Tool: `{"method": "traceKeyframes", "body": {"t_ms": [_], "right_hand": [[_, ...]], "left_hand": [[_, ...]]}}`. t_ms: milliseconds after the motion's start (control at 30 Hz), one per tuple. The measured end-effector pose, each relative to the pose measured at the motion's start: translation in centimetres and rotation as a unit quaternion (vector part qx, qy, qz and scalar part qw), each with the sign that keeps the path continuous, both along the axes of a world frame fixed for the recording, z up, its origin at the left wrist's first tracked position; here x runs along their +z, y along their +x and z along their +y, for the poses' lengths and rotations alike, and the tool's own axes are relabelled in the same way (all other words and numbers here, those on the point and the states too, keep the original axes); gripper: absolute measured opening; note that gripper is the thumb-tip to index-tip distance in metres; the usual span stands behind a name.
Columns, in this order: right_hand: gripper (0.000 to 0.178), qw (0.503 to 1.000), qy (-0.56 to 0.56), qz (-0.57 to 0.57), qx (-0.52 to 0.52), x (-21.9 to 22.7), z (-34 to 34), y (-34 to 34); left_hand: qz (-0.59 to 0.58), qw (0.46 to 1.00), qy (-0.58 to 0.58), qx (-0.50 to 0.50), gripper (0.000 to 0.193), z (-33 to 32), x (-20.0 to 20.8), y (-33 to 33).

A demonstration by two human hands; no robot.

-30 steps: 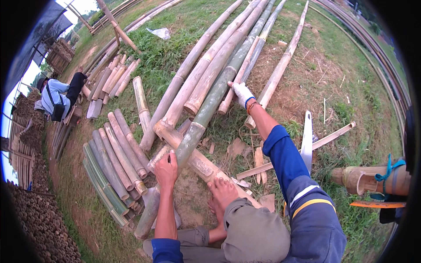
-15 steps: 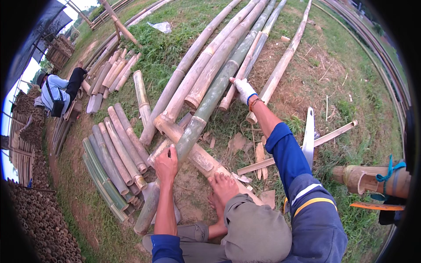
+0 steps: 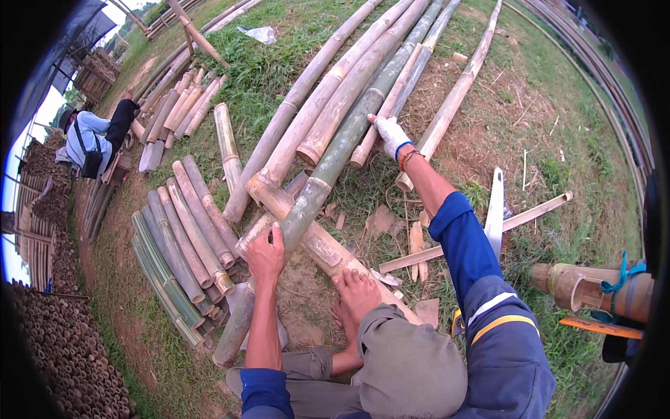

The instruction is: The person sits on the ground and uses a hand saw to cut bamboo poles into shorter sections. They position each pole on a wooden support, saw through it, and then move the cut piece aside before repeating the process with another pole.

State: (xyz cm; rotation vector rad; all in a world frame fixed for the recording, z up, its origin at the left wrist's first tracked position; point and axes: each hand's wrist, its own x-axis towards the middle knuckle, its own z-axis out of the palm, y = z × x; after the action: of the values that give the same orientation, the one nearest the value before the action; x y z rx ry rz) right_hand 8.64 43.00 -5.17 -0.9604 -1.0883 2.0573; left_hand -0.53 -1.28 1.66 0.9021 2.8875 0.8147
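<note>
A long green bamboo pole slants from my lower left to the far side, lying across a thicker pale bamboo log. My left hand, bare, is closed on the pole's near part, its fingers curled at the left side. Farther along, my right hand, in a white glove with its thumb tip bare, is closed against the pole's right side; some of its fingers are hidden. My bare foot rests on the log.
A handsaw stands near a split bamboo strip on the right. Cut bamboo lengths lie at left. More long poles stretch away ahead. A tied bamboo piece is at far right; a person sits at far left.
The view has shifted slightly. Both hands stay at about the same places on the green pole, which shows no clear movement against the log.
</note>
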Motion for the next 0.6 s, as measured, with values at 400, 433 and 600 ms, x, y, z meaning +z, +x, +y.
{"method": "traceKeyframes", "body": {"t_ms": [400, 433, 600], "right_hand": [[0.075, 1.000, 0.016, 0.013, -0.010, -0.4, -3.5, -1.0], [0.075, 1.000, 0.017, 0.005, -0.005, -0.3, -3.2, -0.7], [0.080, 0.999, 0.029, 0.024, -0.011, -1.0, -2.3, -0.4]], "left_hand": [[0.000, 1.000, -0.010, 0.005, 0.052, -0.2, -0.2, -0.2], [0.000, 1.000, -0.008, 0.004, 0.052, -0.1, -0.2, -0.1], [0.008, 1.000, 0.001, -0.004, 0.053, 0.3, -0.2, 0.0]]}}
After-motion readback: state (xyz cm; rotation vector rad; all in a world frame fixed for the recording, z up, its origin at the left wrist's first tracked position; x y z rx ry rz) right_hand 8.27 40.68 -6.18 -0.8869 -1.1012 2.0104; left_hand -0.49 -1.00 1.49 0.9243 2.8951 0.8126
